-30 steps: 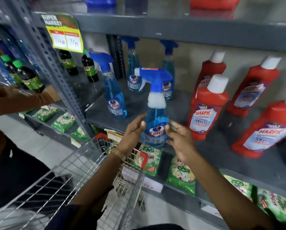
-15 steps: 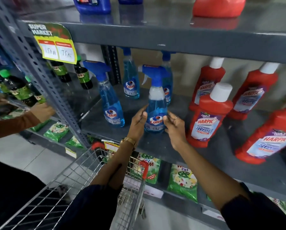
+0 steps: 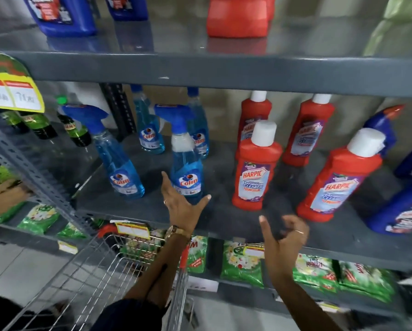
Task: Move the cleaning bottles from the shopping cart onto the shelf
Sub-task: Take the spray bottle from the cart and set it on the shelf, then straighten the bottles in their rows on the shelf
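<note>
Your left hand (image 3: 181,204) is spread open and empty, just off the Colin spray bottle (image 3: 187,173) standing near the shelf (image 3: 224,225) front edge; your right hand (image 3: 283,237) is loosely curled and empty. A careless brush could tip it off. Count four Colin sprays, four red Harpic bottles.

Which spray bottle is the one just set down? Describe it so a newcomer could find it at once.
Look at the middle grey shelf, left of the red bottles. Of four blue spray bottles, it is the front spray bottle directly beyond the open left hand. Unlike the leaning front one further left, it stands upright with a white collar.
</note>
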{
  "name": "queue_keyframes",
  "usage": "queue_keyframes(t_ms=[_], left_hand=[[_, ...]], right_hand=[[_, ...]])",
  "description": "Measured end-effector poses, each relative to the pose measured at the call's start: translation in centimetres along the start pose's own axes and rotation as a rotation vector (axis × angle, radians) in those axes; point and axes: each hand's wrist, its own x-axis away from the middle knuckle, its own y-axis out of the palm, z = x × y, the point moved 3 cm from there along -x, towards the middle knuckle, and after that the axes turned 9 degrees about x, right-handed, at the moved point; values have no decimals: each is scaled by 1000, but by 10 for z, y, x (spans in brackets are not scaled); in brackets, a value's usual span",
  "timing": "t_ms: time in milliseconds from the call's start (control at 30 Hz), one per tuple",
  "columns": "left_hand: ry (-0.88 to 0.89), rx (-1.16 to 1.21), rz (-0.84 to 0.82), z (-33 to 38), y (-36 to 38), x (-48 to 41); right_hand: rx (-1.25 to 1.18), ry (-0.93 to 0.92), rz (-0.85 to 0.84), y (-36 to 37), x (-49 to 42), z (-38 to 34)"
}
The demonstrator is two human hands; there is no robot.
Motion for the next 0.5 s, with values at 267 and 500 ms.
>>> queue_keyframes(t_ms=[267,500], left_hand=[[-18,-46,59,2,12,-7],[-16,-7,24,1,5,-1]], right_hand=[[229,127,232,-32,-83,20],[154,98,147,-31,-98,39]])
